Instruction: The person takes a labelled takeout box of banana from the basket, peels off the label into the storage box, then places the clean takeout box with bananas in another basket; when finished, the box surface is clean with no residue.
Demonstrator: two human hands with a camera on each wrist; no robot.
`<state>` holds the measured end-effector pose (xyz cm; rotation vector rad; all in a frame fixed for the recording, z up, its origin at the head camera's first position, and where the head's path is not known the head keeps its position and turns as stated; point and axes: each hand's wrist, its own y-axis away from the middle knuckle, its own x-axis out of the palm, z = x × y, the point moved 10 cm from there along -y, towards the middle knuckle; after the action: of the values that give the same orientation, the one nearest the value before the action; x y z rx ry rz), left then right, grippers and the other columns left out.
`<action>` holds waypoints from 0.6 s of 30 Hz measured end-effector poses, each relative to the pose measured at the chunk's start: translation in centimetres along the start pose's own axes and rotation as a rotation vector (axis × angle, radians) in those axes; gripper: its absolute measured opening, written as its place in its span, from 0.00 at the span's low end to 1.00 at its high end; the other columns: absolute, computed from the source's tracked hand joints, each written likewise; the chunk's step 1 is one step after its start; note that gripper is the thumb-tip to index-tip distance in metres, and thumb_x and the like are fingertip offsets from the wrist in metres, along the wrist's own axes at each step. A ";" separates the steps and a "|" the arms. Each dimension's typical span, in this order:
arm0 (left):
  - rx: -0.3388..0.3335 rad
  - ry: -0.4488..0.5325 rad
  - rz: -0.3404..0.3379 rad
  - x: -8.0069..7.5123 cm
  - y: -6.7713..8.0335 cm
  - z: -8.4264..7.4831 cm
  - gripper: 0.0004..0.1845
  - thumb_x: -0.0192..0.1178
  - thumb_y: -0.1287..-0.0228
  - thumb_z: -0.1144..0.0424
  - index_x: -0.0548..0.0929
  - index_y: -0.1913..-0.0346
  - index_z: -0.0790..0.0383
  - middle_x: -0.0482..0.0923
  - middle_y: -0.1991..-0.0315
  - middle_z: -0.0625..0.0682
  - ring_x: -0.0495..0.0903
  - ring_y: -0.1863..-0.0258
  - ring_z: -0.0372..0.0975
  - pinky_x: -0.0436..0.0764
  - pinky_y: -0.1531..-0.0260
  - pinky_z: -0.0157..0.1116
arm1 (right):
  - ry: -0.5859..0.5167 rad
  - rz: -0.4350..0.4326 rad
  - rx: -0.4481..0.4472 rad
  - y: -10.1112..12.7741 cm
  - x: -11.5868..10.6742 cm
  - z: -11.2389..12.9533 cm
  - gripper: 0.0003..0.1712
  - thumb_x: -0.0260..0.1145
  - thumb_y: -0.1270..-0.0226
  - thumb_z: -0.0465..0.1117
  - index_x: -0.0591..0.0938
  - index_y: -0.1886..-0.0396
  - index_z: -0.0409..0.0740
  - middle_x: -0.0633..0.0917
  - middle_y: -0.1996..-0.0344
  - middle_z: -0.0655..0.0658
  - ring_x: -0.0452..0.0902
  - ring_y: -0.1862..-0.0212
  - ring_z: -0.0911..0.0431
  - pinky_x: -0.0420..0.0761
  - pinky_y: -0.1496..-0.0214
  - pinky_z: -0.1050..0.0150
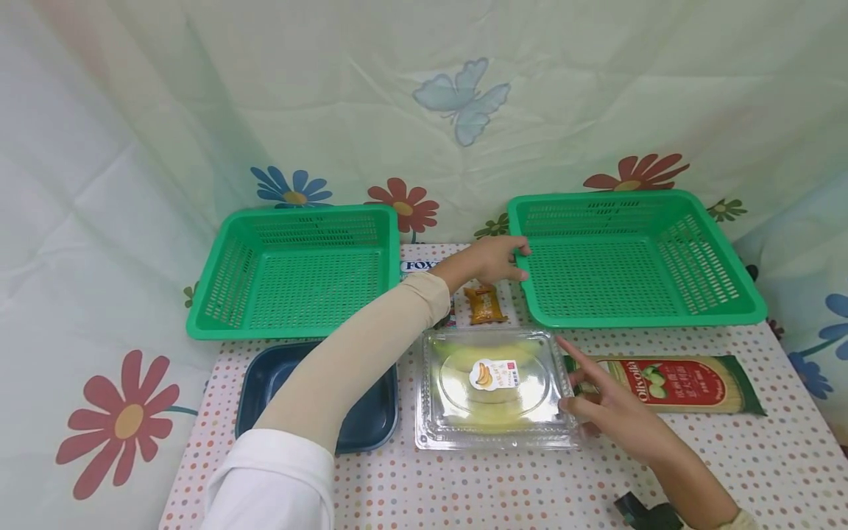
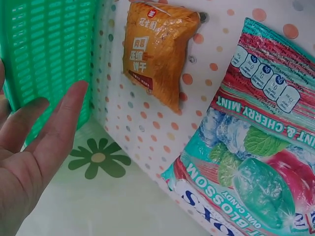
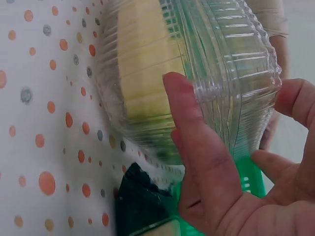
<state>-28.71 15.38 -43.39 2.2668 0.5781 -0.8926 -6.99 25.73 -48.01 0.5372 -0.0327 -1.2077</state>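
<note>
Basket rim [image 1: 530, 303] sits in left grip [image 1: 493, 260], right grip [image 1: 616, 412] wide at banana box [image 1: 497, 401] edge

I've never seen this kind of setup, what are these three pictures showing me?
There's no machine, just a person's two bare hands. The wide picture comes from a head camera; the other two from a camera on each wrist. The left hand touches the rim of the right-hand green basket; the right hand touches the side of a clear banana box. How firmly, I can't tell. Also on the spotted tablecloth: another green basket, a dark blue tray, a Fox's candy bag, an orange snack packet and an Olivoila spaghetti packet.
</note>
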 end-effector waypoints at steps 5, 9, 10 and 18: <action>0.008 -0.021 -0.007 0.0 0.1 -0.2 0.25 0.57 0.24 0.49 0.68 0.30 0.48 0.71 0.28 0.49 0.70 0.29 0.40 0.75 0.59 0.33 | -0.005 -0.005 -0.002 -0.9 0.4 0.1 0.54 0.64 0.28 0.36 0.44 0.16 0.71 0.62 0.42 0.29 0.81 0.60 0.49 0.86 0.68 0.53; 0.003 -0.023 -0.006 0.0 0.2 -0.2 0.25 0.57 0.24 0.50 0.68 0.30 0.49 0.71 0.28 0.50 0.71 0.31 0.40 0.76 0.60 0.33 | -0.018 0.000 -0.019 -1.5 0.6 0.3 0.53 0.64 0.28 0.36 0.44 0.16 0.70 0.62 0.41 0.29 0.82 0.59 0.49 0.86 0.68 0.54; 0.001 -0.027 -0.006 0.0 0.2 -0.2 0.25 0.57 0.24 0.50 0.68 0.30 0.49 0.71 0.28 0.50 0.71 0.31 0.40 0.76 0.60 0.33 | -0.023 0.007 -0.026 -1.7 0.8 0.4 0.53 0.64 0.28 0.36 0.44 0.16 0.70 0.62 0.42 0.29 0.81 0.60 0.50 0.86 0.68 0.54; -0.019 -0.032 0.006 0.0 0.3 -0.3 0.26 0.57 0.24 0.49 0.67 0.29 0.49 0.71 0.29 0.50 0.77 0.44 0.39 0.76 0.63 0.33 | -0.069 0.059 -0.029 -2.7 1.3 0.3 0.54 0.66 0.28 0.38 0.44 0.17 0.73 0.61 0.44 0.31 0.78 0.62 0.52 0.84 0.71 0.55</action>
<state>-28.41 15.37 -43.08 2.2326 0.5629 -0.9145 -8.97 23.79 -49.14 0.4659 -0.0890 -1.1674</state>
